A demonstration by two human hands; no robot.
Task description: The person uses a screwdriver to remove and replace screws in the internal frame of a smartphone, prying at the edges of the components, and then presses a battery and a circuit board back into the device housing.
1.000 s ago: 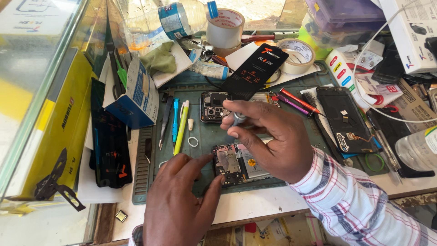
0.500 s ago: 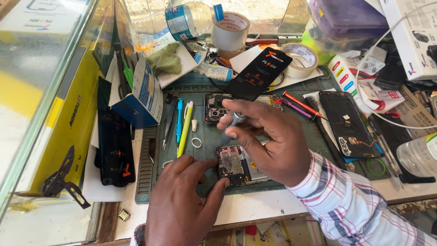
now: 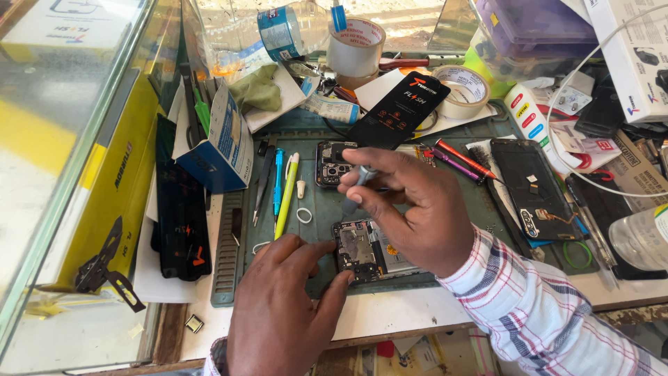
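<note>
On the green mat (image 3: 316, 219), opened phone (image 3: 362, 251) between both hands, left hand (image 3: 285, 306) steadying its edge, right hand (image 3: 417, 209) pinching a screwdriver (image 3: 358, 184) above.

Ribbed matt green rubber mat (image 3: 226, 251) covers the worktop; opened phone (image 3: 362, 252) shows bare metal shielding; glossy black glass panel (image 3: 179, 209) at its left edge.

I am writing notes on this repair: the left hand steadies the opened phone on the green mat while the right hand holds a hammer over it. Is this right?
Not quite. In the head view the right hand holds a small screwdriver, not a hammer. The left hand does steady the opened phone on the green mat.
</note>
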